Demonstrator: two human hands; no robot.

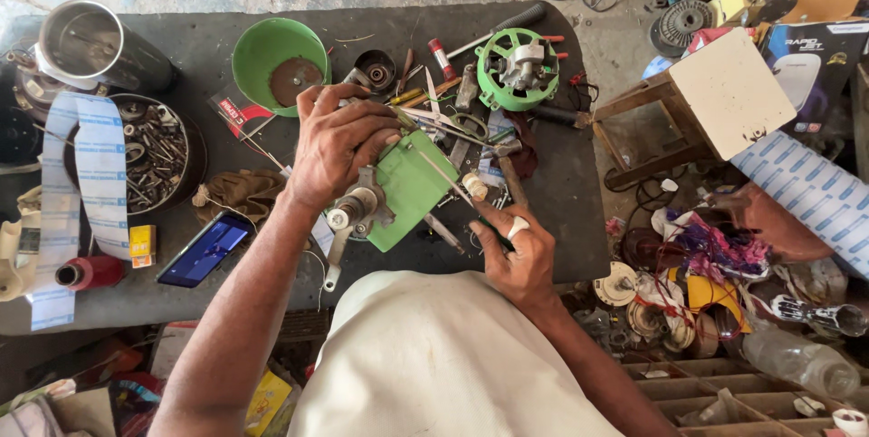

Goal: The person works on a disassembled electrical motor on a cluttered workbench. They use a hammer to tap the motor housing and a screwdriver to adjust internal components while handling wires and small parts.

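Left hand [337, 143] clamped over the top edge of the green motor housing [412, 185], holding it tilted above the dark desk [208, 48], shaft end and metal bracket [358, 209] pointing toward the body. Right hand [516, 256] closed round the dark handle of a screwdriver [450, 179], thin shank slanting up and left onto the green face.

To do this well, judging by the pose: keep the housing braced hard so it cannot turn under the tool; seat the tip squarely before twisting; keep the shank in line with the fastener, not at a slant, to avoid slipping onto the left fingers close by; press down while turning.

Hard to make out: the exact spot where the tip meets the housing, and whether a screw sits there at all. Underside of the housing hidden. Right palm turned away, white band on one finger [517, 227] unclear as ring or tape. Loose tools [453, 93] behind the housing overlapping too much to separate. Green fan frame [517, 69], green bowl [274, 59] and tray of screws and scrap [154, 155] lying further back, phone [205, 250] nearer the body on the left. Another person's patterned sleeve [810, 188] cut off at the right edge.
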